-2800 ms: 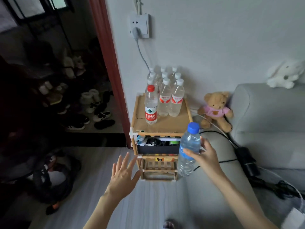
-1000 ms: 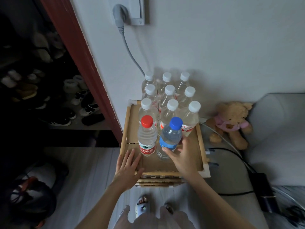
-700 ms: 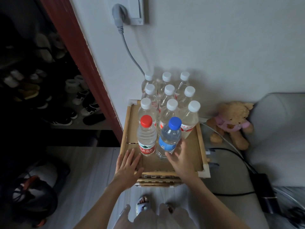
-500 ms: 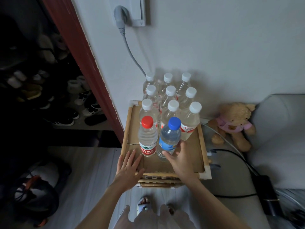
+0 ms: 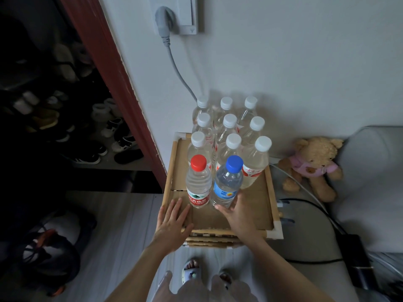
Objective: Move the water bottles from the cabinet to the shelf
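A blue-capped water bottle (image 5: 226, 182) stands upright on the top of the small wooden shelf (image 5: 270, 192), right of a red-capped bottle (image 5: 198, 184). Behind them are several white-capped bottles (image 5: 231, 144) in rows against the wall. My right hand (image 5: 239, 214) cups the base of the blue-capped bottle, thumb in front and fingers on its right side. My left hand (image 5: 172, 223) lies flat with fingers spread on the shelf top's front left corner, holding nothing.
A teddy bear (image 5: 311, 168) sits on the floor right of the shelf, beside a grey sofa (image 5: 370, 182). Black cables (image 5: 305, 201) run along the floor there. A wall socket (image 5: 176, 16) with a grey cord is above. A red door frame (image 5: 113, 68) and shoes (image 5: 113, 138) are to the left.
My right hand carried the blue-capped bottle to the shelf top and set it beside the red-capped one, then slid down to its base. My left hand came to rest on the shelf's front.
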Available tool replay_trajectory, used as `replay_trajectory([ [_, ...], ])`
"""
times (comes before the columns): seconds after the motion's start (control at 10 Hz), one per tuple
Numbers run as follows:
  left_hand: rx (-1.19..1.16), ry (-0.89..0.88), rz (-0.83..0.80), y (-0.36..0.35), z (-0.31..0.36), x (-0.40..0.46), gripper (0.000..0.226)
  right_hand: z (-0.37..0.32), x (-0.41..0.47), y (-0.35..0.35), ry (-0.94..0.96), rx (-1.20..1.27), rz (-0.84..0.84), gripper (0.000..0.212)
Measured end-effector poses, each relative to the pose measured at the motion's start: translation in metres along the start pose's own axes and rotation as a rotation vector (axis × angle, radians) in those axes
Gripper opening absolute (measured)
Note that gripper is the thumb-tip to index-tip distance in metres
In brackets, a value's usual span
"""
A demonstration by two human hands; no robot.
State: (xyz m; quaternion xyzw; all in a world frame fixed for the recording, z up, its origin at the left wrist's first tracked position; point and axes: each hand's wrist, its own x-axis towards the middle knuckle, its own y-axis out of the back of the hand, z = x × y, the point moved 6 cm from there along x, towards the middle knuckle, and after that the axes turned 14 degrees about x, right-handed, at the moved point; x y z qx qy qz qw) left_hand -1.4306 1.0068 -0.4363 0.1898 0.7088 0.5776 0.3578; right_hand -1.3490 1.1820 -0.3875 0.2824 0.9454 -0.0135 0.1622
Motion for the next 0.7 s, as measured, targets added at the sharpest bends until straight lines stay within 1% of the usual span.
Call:
replay_trajectory([
  [0.1, 0.034, 0.008, -0.016, -0.0012, -0.0005, -0.0002, 0.061, 0.0041, 0.0025, 0.0003, -0.008, 0.003, 0.03, 0.058],
  [0.4, 0.075, 0.022, -0.055, -0.006, -0.0032, 0.0001, 0.061, 0.0066, 0.0065, -0.0007, 0.018, 0.002, 0.028, 0.064],
  [0.5, 0.059, 0.017, -0.051, -0.006, -0.002, 0.0004, 0.061, 0.0078, 0.0072, -0.0005, 0.012, -0.003, 0.036, 0.057],
  [0.6, 0.032, 0.006, -0.034, -0.0055, -0.0014, -0.0006, 0.061, 0.0049, 0.0075, -0.0003, 0.031, 0.031, 0.036, 0.055],
  [0.7, 0.038, -0.01, 0.068, -0.0014, -0.0001, 0.0018, 0.061, -0.0007, 0.0022, 0.0003, 0.013, 0.054, -0.02, 0.067],
])
